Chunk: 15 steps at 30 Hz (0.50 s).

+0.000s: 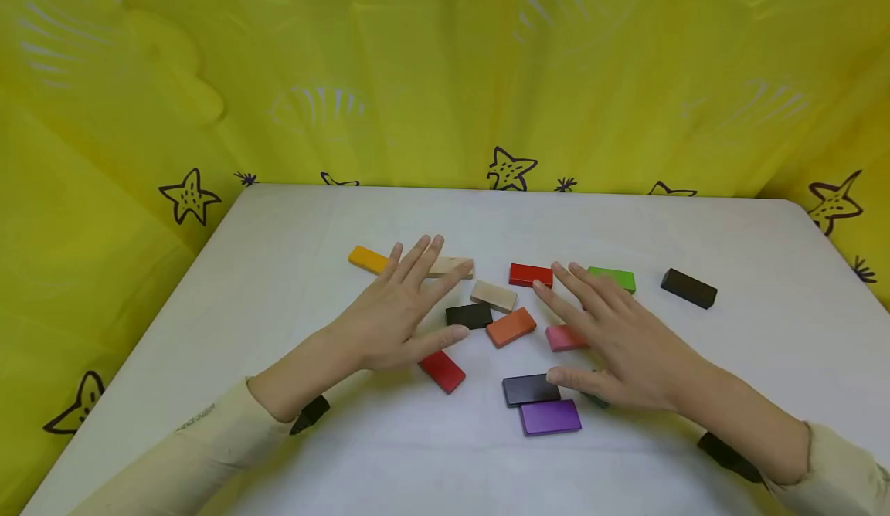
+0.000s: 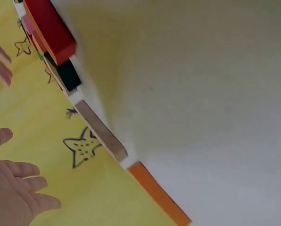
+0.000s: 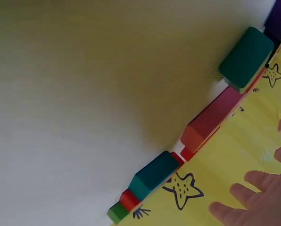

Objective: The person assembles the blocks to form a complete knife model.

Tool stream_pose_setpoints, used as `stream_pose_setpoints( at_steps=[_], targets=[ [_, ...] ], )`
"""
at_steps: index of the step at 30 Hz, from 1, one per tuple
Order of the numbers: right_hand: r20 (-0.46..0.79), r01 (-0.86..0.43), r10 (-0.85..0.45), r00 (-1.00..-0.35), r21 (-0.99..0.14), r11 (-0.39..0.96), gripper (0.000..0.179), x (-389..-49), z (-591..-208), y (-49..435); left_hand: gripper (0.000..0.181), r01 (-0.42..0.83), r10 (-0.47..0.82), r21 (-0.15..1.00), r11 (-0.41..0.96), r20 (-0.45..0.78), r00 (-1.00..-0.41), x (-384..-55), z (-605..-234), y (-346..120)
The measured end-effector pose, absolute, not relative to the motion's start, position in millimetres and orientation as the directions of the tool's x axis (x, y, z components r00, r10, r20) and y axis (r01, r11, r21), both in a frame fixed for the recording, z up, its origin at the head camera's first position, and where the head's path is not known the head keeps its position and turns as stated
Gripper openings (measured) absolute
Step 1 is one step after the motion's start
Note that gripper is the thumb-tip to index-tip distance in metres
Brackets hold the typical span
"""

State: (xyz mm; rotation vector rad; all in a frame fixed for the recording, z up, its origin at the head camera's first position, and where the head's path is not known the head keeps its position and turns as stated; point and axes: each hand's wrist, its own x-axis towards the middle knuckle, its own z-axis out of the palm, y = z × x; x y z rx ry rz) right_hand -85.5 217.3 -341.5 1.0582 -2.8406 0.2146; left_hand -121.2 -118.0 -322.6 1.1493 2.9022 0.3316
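My left hand (image 1: 389, 315) is spread with straight fingers above the table's left middle, holding nothing. Partly behind it lie a yellow-orange block (image 1: 367, 259), a plain wooden block (image 1: 452, 267) and a red block (image 1: 443, 371). Fingers also spread, my right hand (image 1: 626, 338) hovers over a pink block (image 1: 565, 337) and partly hides a dark green block (image 1: 596, 400). Between the hands lie a second wooden block (image 1: 494, 296), a black block (image 1: 469, 316) and an orange block (image 1: 511, 327). A dark grey block (image 1: 530, 389) touches a purple block (image 1: 550, 417) near the right thumb.
Farther back lie another red block (image 1: 531, 275), a green block (image 1: 612, 278) and, at right, a dark brown block (image 1: 688, 288). The white table (image 1: 313, 222) meets a yellow curtain (image 1: 417, 76) with starfish drawings. Dark straps show under both wrists.
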Motion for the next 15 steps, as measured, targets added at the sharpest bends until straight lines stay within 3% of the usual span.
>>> stream_pose_setpoints(
  at_steps=[8, 15],
  targets=[
    [0.117, -0.623, -0.617, -0.778, -0.267, 0.735, 0.085, -100.1, -335.8, 197.4, 0.071, 0.605, 0.593, 0.259, 0.753, 0.134, -0.794, -143.4, -328.3, -153.7],
    [0.091, -0.582, -0.591, -0.801, -0.350, 0.735, 0.077, -119.3, -330.9, 174.3, 0.065, 0.542, 0.546, 0.278, 0.793, 0.072, -0.835, -165.8, -334.1, -179.4]
  ],
)
